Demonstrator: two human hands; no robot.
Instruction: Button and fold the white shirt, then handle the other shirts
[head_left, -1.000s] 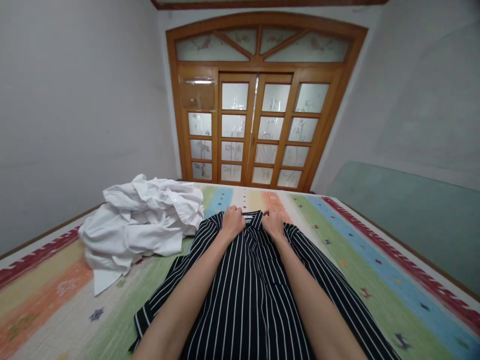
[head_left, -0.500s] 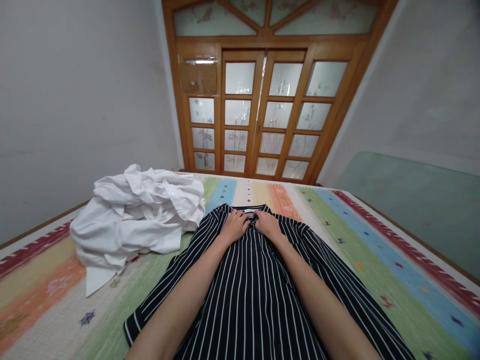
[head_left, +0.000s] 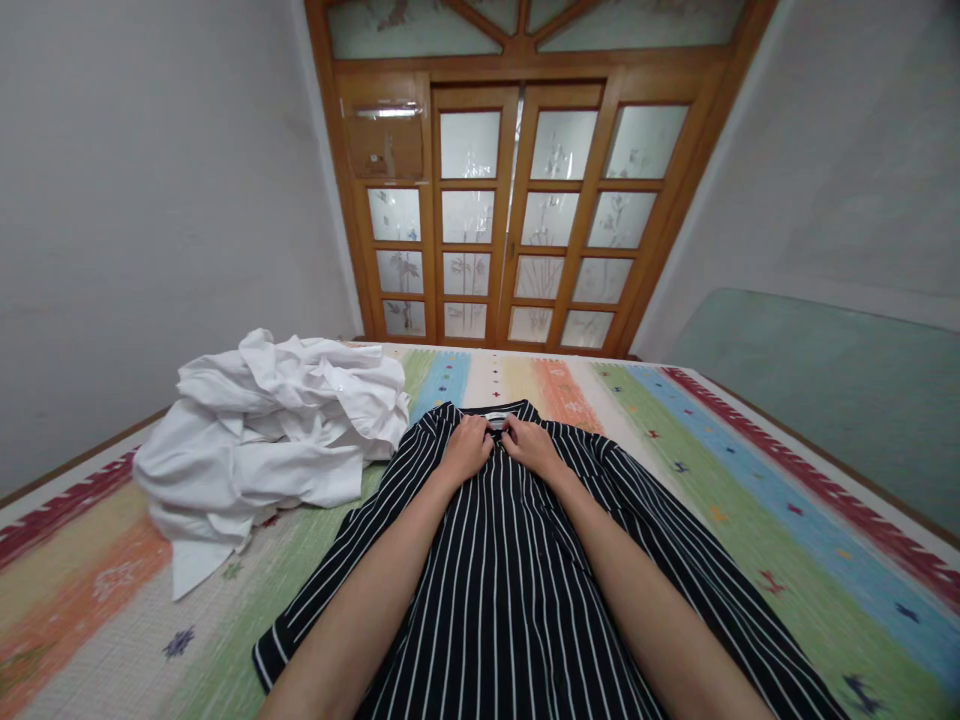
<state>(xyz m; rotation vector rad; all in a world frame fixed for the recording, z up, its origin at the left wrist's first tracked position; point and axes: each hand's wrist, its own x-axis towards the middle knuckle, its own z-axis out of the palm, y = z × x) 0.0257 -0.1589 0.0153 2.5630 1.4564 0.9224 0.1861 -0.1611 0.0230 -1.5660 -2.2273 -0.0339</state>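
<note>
A black shirt with white stripes (head_left: 495,580) lies spread out before me, its collar pointing away and its sleeves out to both sides. My left hand (head_left: 468,448) has its fingers closed on the left side of the collar opening. Close beside it, my right hand (head_left: 529,446) pinches the right side of the opening. A pale label (head_left: 496,421) shows inside the neck, between the two hands. Both forearms stretch over the shirt's front. The fingertips are partly hidden in the cloth.
A crumpled heap of white cloth (head_left: 277,430) lies left of the shirt. Beneath everything is a colourful striped bed cover (head_left: 667,480). A pale green headboard-like panel (head_left: 825,400) stands along the right. Walls flank both sides, and wooden glazed doors (head_left: 517,215) stand at the far end.
Both hands have shifted slightly at the collar, and the left fingers are curled in more. More of the label shows between them. The camera view has tilted down a little.
</note>
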